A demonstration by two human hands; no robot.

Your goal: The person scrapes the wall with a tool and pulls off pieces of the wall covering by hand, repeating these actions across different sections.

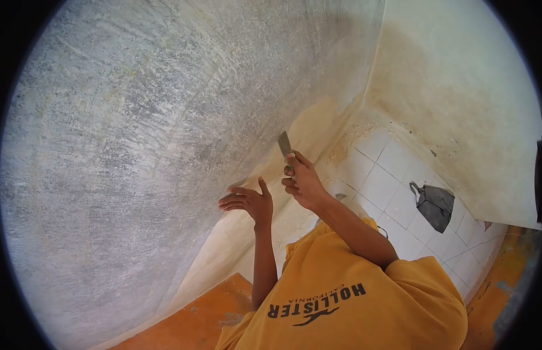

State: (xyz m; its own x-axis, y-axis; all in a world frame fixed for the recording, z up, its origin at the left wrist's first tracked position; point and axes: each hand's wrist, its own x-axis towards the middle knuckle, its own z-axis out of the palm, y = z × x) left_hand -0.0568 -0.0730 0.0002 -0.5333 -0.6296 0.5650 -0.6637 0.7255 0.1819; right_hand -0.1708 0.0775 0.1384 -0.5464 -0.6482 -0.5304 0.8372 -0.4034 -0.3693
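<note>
My right hand [304, 182] is wrapped round the handle of a putty knife [284, 143], its flat metal blade pointing up beside the wall. Most of the handle is hidden in my fingers. To the left, my left hand [250, 202] is open, fingers stretched and thumb raised, with the fingertips right at the wall. The wall [148, 128] is a large grey, mottled, scraped-looking surface. Along its lower part runs a smoother beige patch [314, 122], close to the blade.
A stained cream wall [457, 105] meets the grey one at a corner on the right. On the white tiled floor [379, 186] lies a dark grey bag [436, 207] with a strap. Orange flooring [189, 318] shows at the lower left, and more at the lower right.
</note>
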